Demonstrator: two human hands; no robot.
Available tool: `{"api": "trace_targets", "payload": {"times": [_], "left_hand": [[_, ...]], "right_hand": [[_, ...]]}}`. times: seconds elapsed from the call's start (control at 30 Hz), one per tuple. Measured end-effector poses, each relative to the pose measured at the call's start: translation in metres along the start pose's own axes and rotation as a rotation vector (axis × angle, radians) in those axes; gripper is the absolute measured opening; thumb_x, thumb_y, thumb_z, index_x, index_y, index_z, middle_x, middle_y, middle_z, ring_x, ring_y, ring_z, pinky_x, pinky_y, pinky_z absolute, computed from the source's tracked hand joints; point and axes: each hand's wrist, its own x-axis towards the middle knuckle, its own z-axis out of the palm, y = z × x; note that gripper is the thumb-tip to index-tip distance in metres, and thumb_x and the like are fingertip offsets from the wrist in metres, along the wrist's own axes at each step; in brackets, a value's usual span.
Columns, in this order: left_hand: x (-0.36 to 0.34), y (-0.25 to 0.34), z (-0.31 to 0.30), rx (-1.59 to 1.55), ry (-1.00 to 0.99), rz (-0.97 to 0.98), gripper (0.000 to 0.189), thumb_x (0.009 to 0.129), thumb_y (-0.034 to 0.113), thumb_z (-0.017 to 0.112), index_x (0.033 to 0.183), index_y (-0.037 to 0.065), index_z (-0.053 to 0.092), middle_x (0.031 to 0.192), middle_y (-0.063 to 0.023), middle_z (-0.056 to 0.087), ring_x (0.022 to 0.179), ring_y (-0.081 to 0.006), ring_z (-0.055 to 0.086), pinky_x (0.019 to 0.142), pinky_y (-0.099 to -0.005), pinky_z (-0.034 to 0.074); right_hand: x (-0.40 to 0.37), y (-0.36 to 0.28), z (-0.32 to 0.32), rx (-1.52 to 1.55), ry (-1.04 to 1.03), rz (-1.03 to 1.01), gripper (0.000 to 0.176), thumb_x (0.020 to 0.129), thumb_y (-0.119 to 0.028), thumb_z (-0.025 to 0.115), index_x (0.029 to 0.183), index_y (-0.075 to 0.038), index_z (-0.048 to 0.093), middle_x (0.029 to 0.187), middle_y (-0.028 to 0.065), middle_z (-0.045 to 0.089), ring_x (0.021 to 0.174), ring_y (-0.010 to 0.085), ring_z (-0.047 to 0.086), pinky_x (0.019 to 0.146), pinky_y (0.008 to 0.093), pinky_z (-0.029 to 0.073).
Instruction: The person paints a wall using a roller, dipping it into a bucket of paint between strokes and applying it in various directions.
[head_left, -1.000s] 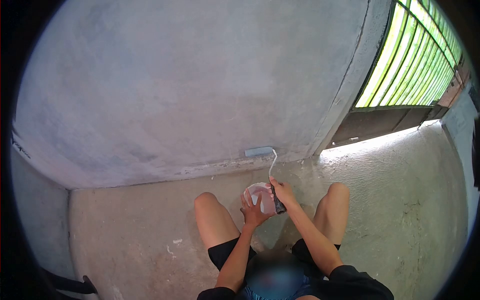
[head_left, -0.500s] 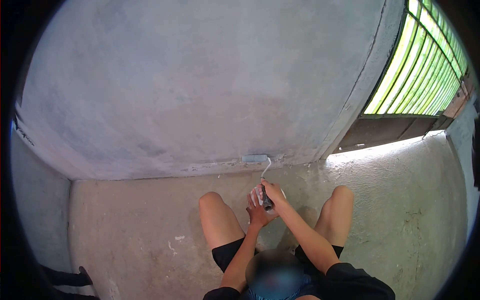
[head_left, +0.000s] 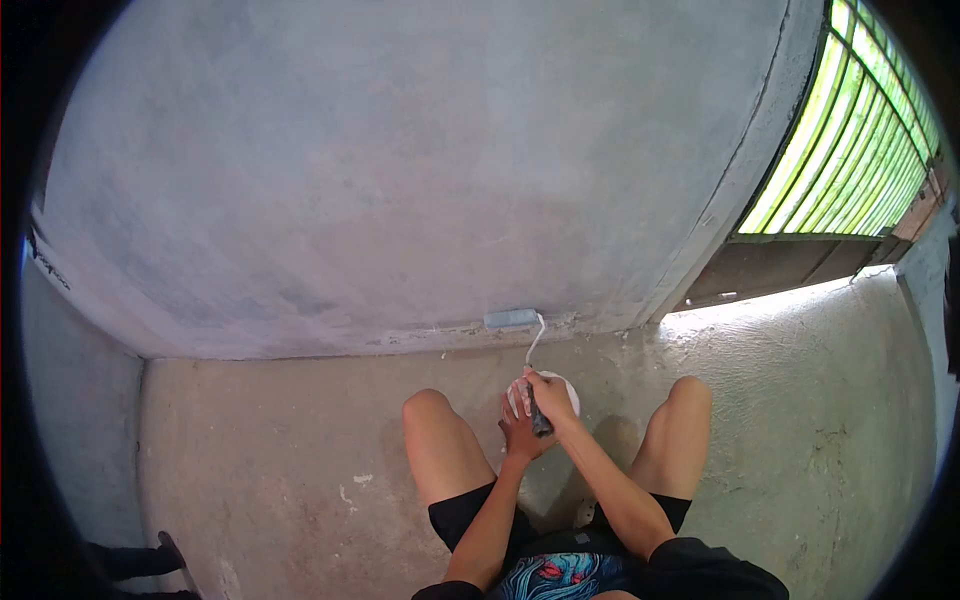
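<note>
My right hand [head_left: 552,398] is closed round the dark handle of a paint roller [head_left: 511,319]. The roller's pale sleeve lies against the foot of the grey wall [head_left: 400,180], joined to the handle by a bent white wire frame. Below the handle, between my knees, is a round white container [head_left: 571,390], mostly covered by my hands. My left hand [head_left: 520,436] rests at its left side with fingers stretched out and apart, close to the lower end of the roller handle. What lies inside the container is hidden.
A barred metal gate [head_left: 800,255] stands at the right, with light coming in under it. The concrete floor [head_left: 270,430] bears white splashes at left. A person's dark-clothed leg and shoe [head_left: 170,555] show at lower left. A side wall [head_left: 80,400] rises there.
The view has shifted slightly. The roller sleeve stays low on the wall, tilted a little more. My hands appear slightly lower, and more of the white container shows beside my right hand.
</note>
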Motion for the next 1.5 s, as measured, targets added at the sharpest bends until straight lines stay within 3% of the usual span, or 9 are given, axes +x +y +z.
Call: {"api": "trace_targets", "payload": {"times": [0.17,0.37,0.5,0.57,0.67,1.0,1.2,1.27,1.5], "left_hand": [[0.007,0.006,-0.002,0.41,-0.201,-0.107,0.118,0.058,0.055,0.078,0.149,0.011,0.017,0.157,-0.0158,-0.002,0.143,-0.0393,0.003,0.095,-0.0578,0.034],[0.012,-0.025,0.023,-0.12,-0.113,-0.169,0.122,0.059,0.053,0.078,0.15,0.014,0.007,0.156,-0.0185,-0.002,0.143,-0.0367,0.006,0.099,-0.0572,0.029],[0.005,-0.004,0.003,0.153,-0.059,-0.15,0.124,0.057,0.056,0.077,0.15,0.017,0.005,0.156,-0.0169,-0.002,0.142,-0.039,0.007,0.097,-0.0592,0.03],[0.007,0.014,-0.013,0.008,0.104,-0.04,0.11,0.054,0.053,0.081,0.139,0.012,0.026,0.128,-0.015,0.036,0.124,-0.0331,0.036,0.092,-0.0525,0.036],[0.004,-0.014,0.018,0.177,-0.076,-0.055,0.129,0.055,0.06,0.076,0.15,0.014,0.003,0.158,-0.012,-0.002,0.142,-0.0413,0.003,0.097,-0.0628,0.03],[0.01,0.013,-0.017,0.002,-0.17,-0.17,0.126,0.057,0.063,0.074,0.151,0.017,0.003,0.158,-0.0114,-0.003,0.142,-0.04,-0.002,0.099,-0.0634,0.028],[0.023,-0.022,0.031,-0.142,0.087,-0.206,0.094,0.077,0.054,0.062,0.149,0.014,0.016,0.156,-0.0129,0.009,0.14,-0.0413,0.016,0.1,-0.0597,0.031],[0.032,-0.015,0.012,-0.678,-0.012,-0.256,0.077,0.083,0.048,0.059,0.145,0.012,0.03,0.151,-0.0167,0.02,0.135,-0.041,0.027,0.101,-0.0575,0.031],[0.029,-0.019,0.019,-0.544,-0.015,-0.12,0.078,0.081,0.05,0.06,0.144,0.013,0.033,0.15,-0.018,0.019,0.135,-0.0426,0.026,0.1,-0.0586,0.03]], "right_hand": [[-0.025,-0.024,-0.002,0.325,-0.112,0.015,0.036,0.095,-0.034,0.056,0.09,0.002,0.061,0.062,0.0011,0.053,0.047,0.0093,0.049,0.043,0.0247,0.04],[0.001,0.025,0.012,0.216,-0.106,-0.062,0.041,0.094,-0.037,0.056,0.074,-0.001,0.061,0.055,0.003,0.053,0.044,0.0135,0.05,0.043,0.0258,0.039],[0.008,-0.004,0.006,0.334,-0.145,0.13,0.035,0.096,-0.03,0.054,0.08,0.001,0.06,0.056,0.0012,0.051,0.046,0.0107,0.05,0.044,0.0257,0.04],[-0.002,-0.006,0.003,0.203,-0.087,0.048,0.036,0.095,-0.031,0.054,0.078,0.0,0.059,0.057,0.0019,0.053,0.047,0.0106,0.051,0.045,0.0254,0.041],[-0.02,-0.026,0.005,0.377,-0.128,0.08,0.036,0.094,-0.032,0.055,0.078,0.0,0.06,0.059,0.0024,0.055,0.047,0.011,0.051,0.045,0.0253,0.041],[0.004,-0.004,0.007,0.222,-0.099,0.151,0.035,0.094,-0.031,0.056,0.075,-0.002,0.06,0.057,0.0018,0.052,0.046,0.0117,0.051,0.043,0.0264,0.04],[-0.054,-0.059,0.008,0.39,-0.1,0.024,0.036,0.095,-0.032,0.055,0.078,0.0,0.059,0.057,0.0019,0.05,0.045,0.0107,0.049,0.043,0.0257,0.039],[-0.063,-0.072,0.009,0.32,-0.091,-0.105,0.039,0.096,-0.034,0.055,0.08,0.001,0.059,0.057,0.0017,0.05,0.045,0.0099,0.048,0.043,0.0254,0.039],[-0.078,-0.101,0.02,0.361,-0.062,-0.203,0.042,0.095,-0.038,0.055,0.072,-0.002,0.053,0.056,-0.0004,0.049,0.044,0.0077,0.049,0.04,0.0244,0.039]]}}
